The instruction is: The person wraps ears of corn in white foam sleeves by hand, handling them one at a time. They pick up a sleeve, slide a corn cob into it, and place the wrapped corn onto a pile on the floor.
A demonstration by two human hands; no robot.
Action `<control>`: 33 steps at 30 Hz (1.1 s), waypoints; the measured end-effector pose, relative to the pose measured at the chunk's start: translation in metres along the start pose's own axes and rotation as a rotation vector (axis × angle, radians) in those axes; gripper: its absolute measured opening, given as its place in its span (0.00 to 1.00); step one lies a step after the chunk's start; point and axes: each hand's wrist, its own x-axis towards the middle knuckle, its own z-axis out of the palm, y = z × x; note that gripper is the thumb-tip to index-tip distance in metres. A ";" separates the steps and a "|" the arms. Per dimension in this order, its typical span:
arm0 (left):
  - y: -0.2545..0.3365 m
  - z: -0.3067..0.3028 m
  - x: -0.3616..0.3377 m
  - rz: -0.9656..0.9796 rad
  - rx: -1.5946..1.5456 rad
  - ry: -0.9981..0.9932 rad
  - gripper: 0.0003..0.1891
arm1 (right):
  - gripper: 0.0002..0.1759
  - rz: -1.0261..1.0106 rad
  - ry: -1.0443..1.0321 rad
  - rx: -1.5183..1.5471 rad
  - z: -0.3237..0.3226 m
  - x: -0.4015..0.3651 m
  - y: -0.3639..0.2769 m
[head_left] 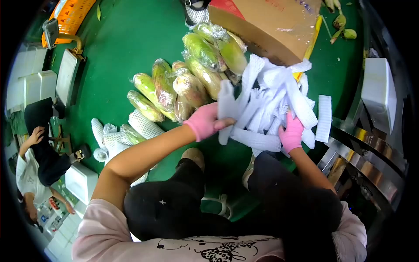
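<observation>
My left hand [206, 122], in a pink fingerless glove, pinches a white foam net sleeve [225, 107] between thumb and fingers. Beside it lies a loose heap of white foam net sleeves [273, 94] in front of my knees. At the heap's right side my right hand [291, 133], gloved the same way, grips into the sleeves; some of its fingertips are hidden among them. Film-wrapped corn cobs [190, 87] with green husks lie in a pile left of and beyond the heap. Nearer my left arm are corn cobs in foam net sleeves [144, 124].
A cardboard box [270, 26] stands behind the heap. An orange crate [72, 19] and a metal platform scale [67, 76] are at the far left. Another person [37, 170] sits at left near a white foam box [80, 181]. Metal framework [362, 157] runs along the right.
</observation>
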 end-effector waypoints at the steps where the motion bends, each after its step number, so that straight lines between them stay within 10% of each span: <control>1: 0.018 -0.010 -0.002 -0.050 -0.098 0.042 0.18 | 0.45 -0.033 -0.064 -0.022 -0.022 0.006 -0.004; 5: 0.031 -0.006 -0.055 -0.057 -0.229 0.252 0.22 | 0.35 -0.116 -0.339 -0.155 -0.138 -0.043 -0.013; 8: 0.065 -0.008 -0.095 0.129 -0.375 0.314 0.26 | 0.14 -0.336 -0.178 -0.331 -0.227 -0.062 -0.062; 13: 0.083 0.009 -0.127 0.239 -0.314 0.329 0.26 | 0.22 -0.966 0.159 0.515 -0.281 -0.072 -0.183; 19: 0.039 -0.001 -0.166 0.436 -0.743 0.485 0.18 | 0.18 -0.633 -0.679 1.523 -0.208 -0.073 -0.271; 21: 0.015 0.007 -0.163 0.340 -0.481 0.936 0.23 | 0.17 -0.603 -0.692 1.646 -0.178 -0.081 -0.290; 25: -0.065 0.036 -0.149 0.281 -0.923 0.570 0.21 | 0.17 -0.425 -0.127 1.629 -0.057 -0.076 -0.300; 27: -0.069 0.043 -0.152 0.260 -0.713 0.686 0.19 | 0.18 -0.219 -0.161 1.857 -0.061 -0.101 -0.302; 29: -0.076 0.034 -0.163 0.266 -1.204 0.600 0.18 | 0.18 -0.156 -0.664 2.038 -0.076 -0.114 -0.292; 31: -0.065 0.013 -0.165 0.173 -1.733 0.384 0.17 | 0.19 -0.134 -1.125 1.806 -0.092 -0.092 -0.277; 33: -0.076 -0.004 -0.162 0.302 -1.828 0.375 0.15 | 0.25 -0.568 -0.715 0.866 -0.095 -0.054 -0.261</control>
